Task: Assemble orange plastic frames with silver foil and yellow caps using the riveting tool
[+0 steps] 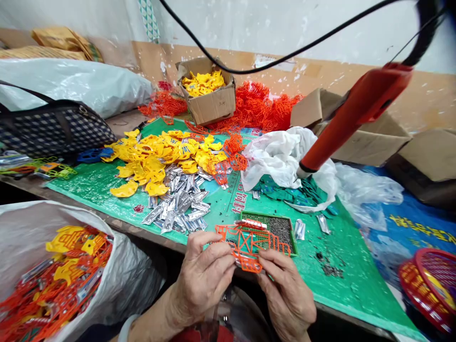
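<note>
Hands: two, one left hand (206,273) and one right hand (287,289)
Orange lattice frame (245,244) between their fingertips: one
Green tray (294,237) near the table's (359,289) front edge: one
Dark screw-like pieces (281,228) in that tray: too many to count
Silver strips (299,230) just right of the tray: two
Heaped yellow shells (151,168): overlapping, no sure count
Red powered screwdriver (356,114) above the table: one
Cardboard boxes: one (213,105) by the back edge, at least two (370,147) on the right
</note>
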Demonstrator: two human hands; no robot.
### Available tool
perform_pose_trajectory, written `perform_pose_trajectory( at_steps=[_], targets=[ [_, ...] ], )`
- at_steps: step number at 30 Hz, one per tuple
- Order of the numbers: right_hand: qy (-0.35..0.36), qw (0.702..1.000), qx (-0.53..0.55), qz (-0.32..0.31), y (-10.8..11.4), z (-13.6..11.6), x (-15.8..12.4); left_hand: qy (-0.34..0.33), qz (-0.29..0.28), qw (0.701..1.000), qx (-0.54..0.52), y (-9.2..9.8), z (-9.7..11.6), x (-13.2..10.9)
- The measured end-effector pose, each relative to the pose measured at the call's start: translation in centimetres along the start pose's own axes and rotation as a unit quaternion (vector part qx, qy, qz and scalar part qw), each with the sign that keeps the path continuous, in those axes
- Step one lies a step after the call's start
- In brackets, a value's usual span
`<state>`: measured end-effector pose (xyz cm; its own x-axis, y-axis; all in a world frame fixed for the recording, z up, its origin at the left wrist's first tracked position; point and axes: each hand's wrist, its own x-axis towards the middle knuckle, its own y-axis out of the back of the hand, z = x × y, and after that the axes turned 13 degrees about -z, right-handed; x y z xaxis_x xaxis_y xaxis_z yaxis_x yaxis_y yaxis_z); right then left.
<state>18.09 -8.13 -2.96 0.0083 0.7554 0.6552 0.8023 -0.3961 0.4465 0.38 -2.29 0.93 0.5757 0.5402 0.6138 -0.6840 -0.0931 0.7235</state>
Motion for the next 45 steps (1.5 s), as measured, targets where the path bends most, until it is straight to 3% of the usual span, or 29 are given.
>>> perform_pose_trajectory(
  at_steps=[11, 26, 35, 45],
  targets=[
    [0.006, 0.999, -0.050, -0.009, -0.2, -0.2, -0.3, 0.016, -0.006, 0.999, -0.042, -0.1, 0.4, 0.2],
    [-0.016, 0.995, -0.101, -0.023, -0.6, -0.4, 0.1, 0.035, -0.059, 0.993, -0.093, -0.7, 0.8, -0.6],
    [0.026, 0.991, -0.114, -0.062, 0.5, -0.4, 0.9, -0.025, -0.095, 0.992, -0.084, -0.2, 0.1, -0.8],
    [0.036, 0.989, -0.128, -0.067, 0.6, -0.2, 0.8, -0.022, -0.121, 0.989, -0.082, -0.4, 0.6, -0.6]
  ],
)
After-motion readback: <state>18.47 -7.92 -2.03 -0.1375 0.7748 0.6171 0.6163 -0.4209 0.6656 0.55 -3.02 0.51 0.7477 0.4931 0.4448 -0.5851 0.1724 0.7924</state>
